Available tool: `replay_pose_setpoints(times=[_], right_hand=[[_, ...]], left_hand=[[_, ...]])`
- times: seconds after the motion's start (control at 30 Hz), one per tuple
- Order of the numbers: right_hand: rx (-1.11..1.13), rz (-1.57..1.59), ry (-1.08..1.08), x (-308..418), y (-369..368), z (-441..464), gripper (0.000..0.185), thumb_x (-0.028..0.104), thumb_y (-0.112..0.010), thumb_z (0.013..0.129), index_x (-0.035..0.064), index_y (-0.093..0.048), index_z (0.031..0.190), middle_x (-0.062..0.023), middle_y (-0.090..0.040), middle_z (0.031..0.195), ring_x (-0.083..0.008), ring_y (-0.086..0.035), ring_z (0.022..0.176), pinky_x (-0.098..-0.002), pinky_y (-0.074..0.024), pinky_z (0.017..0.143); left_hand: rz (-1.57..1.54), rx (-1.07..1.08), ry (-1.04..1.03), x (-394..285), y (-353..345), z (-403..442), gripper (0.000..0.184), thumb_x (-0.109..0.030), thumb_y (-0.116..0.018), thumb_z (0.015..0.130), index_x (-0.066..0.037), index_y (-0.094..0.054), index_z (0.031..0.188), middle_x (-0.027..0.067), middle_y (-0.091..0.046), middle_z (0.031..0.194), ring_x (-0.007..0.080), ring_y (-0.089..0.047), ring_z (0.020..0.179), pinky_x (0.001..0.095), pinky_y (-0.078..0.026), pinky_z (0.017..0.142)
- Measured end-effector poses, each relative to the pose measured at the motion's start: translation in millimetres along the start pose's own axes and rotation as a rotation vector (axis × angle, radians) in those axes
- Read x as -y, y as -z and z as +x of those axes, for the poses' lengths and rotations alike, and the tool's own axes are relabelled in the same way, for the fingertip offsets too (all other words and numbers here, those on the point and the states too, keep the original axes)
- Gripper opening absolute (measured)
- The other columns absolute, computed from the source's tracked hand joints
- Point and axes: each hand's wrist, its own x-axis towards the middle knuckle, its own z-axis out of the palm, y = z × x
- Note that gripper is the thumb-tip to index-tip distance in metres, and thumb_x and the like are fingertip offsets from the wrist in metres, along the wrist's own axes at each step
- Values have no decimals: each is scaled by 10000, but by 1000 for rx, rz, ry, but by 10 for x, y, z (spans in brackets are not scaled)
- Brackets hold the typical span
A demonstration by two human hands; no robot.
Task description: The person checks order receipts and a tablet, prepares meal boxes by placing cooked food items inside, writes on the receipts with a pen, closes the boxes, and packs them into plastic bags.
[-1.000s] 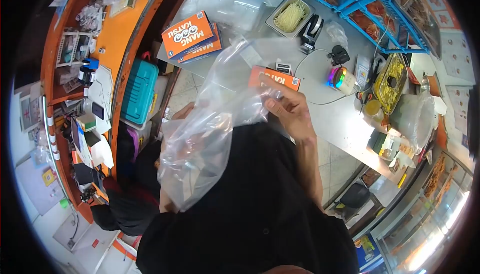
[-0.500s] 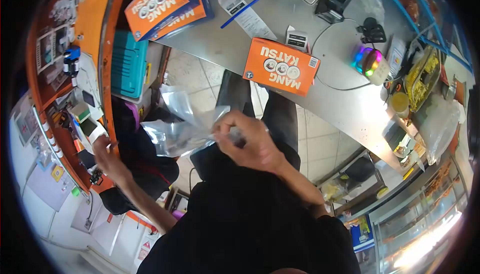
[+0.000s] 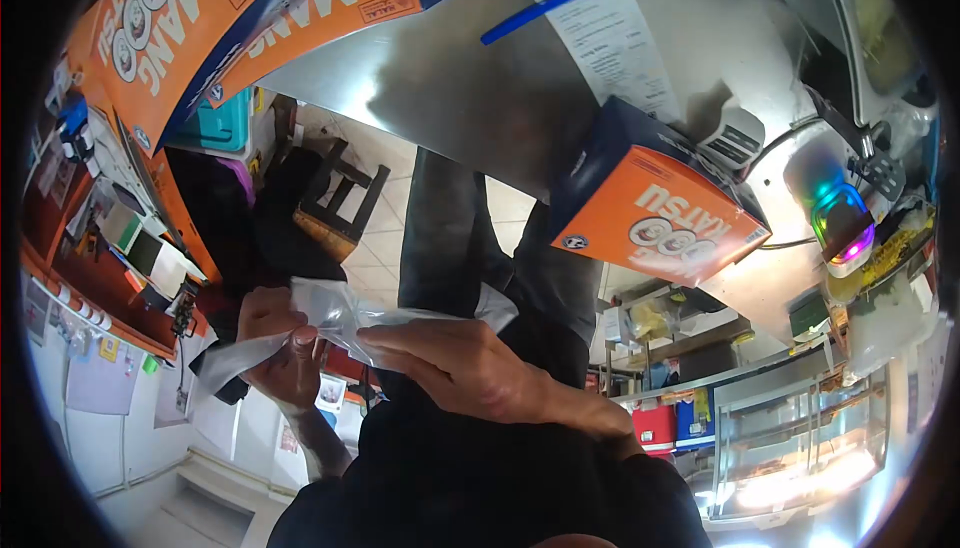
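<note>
In front of my dark clothing, both hands hold a clear plastic bag (image 3: 328, 310). My left hand (image 3: 285, 353) pinches it on the left, thumb raised, with a flap of plastic hanging out to the lower left. My right hand (image 3: 470, 360) reaches across from the right, fingers pressed together on the other side of the bag. Some of the plastic shows beyond my right knuckles. I cannot make out anything inside it. Beyond the hands, an orange and dark blue carton (image 3: 665, 213) printed "KATSU" stands at the edge of the steel counter (image 3: 460, 78).
More orange cartons (image 3: 330, 23) stand at the upper left. A blue pen (image 3: 575, 0) lies across a printed receipt (image 3: 625, 58). A device with rainbow lights (image 3: 843, 228) sits to the right. Below the counter's left side is a dark stool (image 3: 340, 198); a lit glass cabinet (image 3: 800, 438) stands lower right.
My left hand has come from the orange shelf at the left and now grips the plastic bag with my right hand. The camera view has moved closer to the counter and cartons.
</note>
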Motion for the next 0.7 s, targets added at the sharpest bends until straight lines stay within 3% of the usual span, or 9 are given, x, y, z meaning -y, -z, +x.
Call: replay_pose_setpoints(times=[0.13, 0.23, 0.3, 0.33, 0.37, 0.43, 0.53, 0.57, 0.7], right_hand=[[57, -85, 111, 4, -56, 133, 188, 9, -694, 852, 13, -634, 1030, -101, -674, 873, -200, -646, 726, -336, -516, 653], [16, 20, -124, 243, -39, 181, 171, 13, -736, 808, 25, -621, 935, -83, -648, 868, -196, -654, 792, -298, -504, 691], [-163, -4, -27, 384, -234, 270, 166, 25, -745, 789, 30, -594, 859, -96, -627, 803, -252, -633, 717, -332, -497, 651], [-245, -12, 32, 457, -330, 324, 174, 31, -750, 780, 32, -581, 821, -103, -616, 771, -280, -623, 679, -348, -494, 631], [-235, -96, 143, 514, -405, 368, 209, 24, -747, 775, 36, -539, 753, -85, -592, 718, -287, -579, 607, -368, -463, 559], [-209, -299, 139, 467, -609, 337, 247, 39, -769, 766, 41, -525, 731, -86, -595, 702, -221, -588, 587, -369, -445, 533], [-134, -221, 30, 639, -746, 366, 242, 32, -797, 754, 44, -559, 709, -13, -598, 679, -90, -548, 619, -295, -444, 554], [-96, -149, 12, 740, -759, 389, 249, 30, -811, 741, 43, -566, 701, 9, -599, 676, -61, -530, 628, -274, -441, 556], [-74, 145, -61, 1539, -791, 574, 313, 16, -877, 653, 43, -565, 663, 20, -642, 711, -18, -526, 664, -229, -440, 551]], left_hand=[[234, -208, -57, -31, 59, 54, 573, -520, -747, 790, 13, -546, 852, 90, -511, 824, 203, -483, 724, 322, -379, 653], [108, -426, -135, -39, 187, 194, 796, -729, -700, 699, 21, -491, 865, 98, -517, 857, 188, -486, 780, 333, -385, 739], [-224, -355, 336, -119, 369, -71, 829, -755, -702, 667, 29, -515, 860, 80, -521, 854, 159, -494, 781, 320, -388, 715], [-263, -50, 479, -344, 436, -50, 850, -764, -676, 685, 50, -568, 908, 87, -566, 890, 168, -551, 818, 305, -419, 716], [-317, 127, 298, -492, 379, 74, 692, -587, -749, 766, 56, -616, 984, 100, -624, 950, 179, -603, 879, 307, -472, 753], [-176, 204, 280, -790, 386, 107, 449, -321, -767, 847, 53, -629, 1054, 109, -658, 995, 154, -613, 929, 306, -496, 807], [-616, 121, 470, -850, 538, 113, 240, -74, -721, 872, 51, -637, 1059, 88, -668, 964, 114, -612, 897, 294, -499, 801], [-674, 166, 452, -781, 605, 127, 207, -123, -623, 950, 29, -637, 1090, 85, -670, 947, 109, -623, 813, 279, -502, 732], [-1239, 223, 872, -760, 1121, 539, 333, -346, -498, 1007, -37, -621, 1000, 36, -638, 835, 139, -595, 695, 295, -464, 589]])
